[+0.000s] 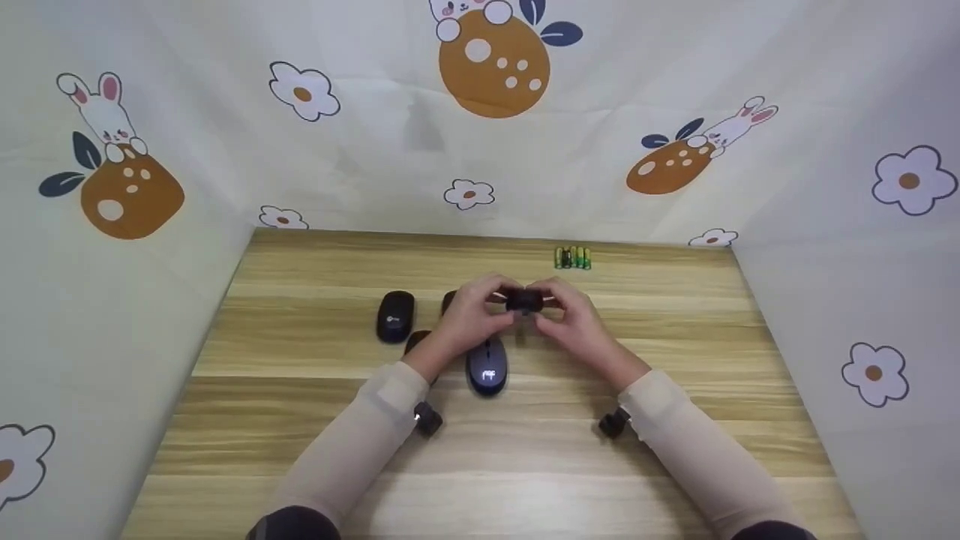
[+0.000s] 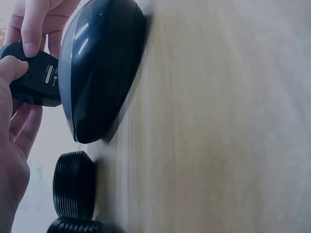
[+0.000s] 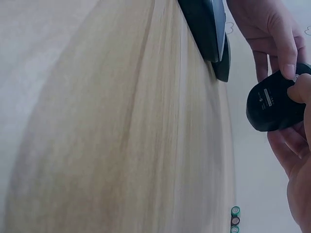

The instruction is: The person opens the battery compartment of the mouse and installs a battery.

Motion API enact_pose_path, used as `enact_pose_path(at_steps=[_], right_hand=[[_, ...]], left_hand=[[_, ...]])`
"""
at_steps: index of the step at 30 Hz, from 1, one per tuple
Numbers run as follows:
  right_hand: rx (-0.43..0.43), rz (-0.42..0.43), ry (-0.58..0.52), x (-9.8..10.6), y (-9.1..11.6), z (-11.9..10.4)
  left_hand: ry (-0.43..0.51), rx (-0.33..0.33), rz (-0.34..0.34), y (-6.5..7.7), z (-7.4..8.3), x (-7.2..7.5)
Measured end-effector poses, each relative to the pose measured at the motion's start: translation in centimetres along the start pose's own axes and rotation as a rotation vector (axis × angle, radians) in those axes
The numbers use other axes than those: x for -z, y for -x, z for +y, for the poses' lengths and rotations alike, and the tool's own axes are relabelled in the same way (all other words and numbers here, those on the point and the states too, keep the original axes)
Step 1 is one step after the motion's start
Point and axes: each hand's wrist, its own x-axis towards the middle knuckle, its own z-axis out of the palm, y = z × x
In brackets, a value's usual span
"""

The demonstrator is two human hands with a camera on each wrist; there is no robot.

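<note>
A black computer mouse (image 1: 524, 301) is held up off the wooden table between both hands. My left hand (image 1: 474, 313) grips its left side and my right hand (image 1: 574, 319) its right side. In the left wrist view the underside of this mouse (image 2: 43, 80) shows, with a small printed label and both thumbs on it. The right wrist view shows the same label on the held mouse (image 3: 274, 104), with fingers curled behind it. Just below my left hand lies a dark grey mouse (image 1: 487, 369) with a light logo.
A black mouse (image 1: 395, 317) lies on the table (image 1: 300, 420) to the left. Two more dark mice are partly hidden by my left hand and forearm. Several green batteries (image 1: 573, 258) stand in a row at the back. Patterned cloth walls (image 1: 375, 150) border the table.
</note>
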Motion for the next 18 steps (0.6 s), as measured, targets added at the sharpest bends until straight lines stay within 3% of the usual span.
enact_pose_path(at_steps=[11, 18], right_hand=[[-0.009, 0.045, -0.038, -0.5, 0.4, -1.3], [-0.026, 0.004, -0.058, 0.2, 0.7, -1.4]], left_hand=[[0.052, -0.020, 0.047, 0.5, 0.2, -0.4], [0.086, 0.035, 0.045, 0.9, 0.8, -0.5]])
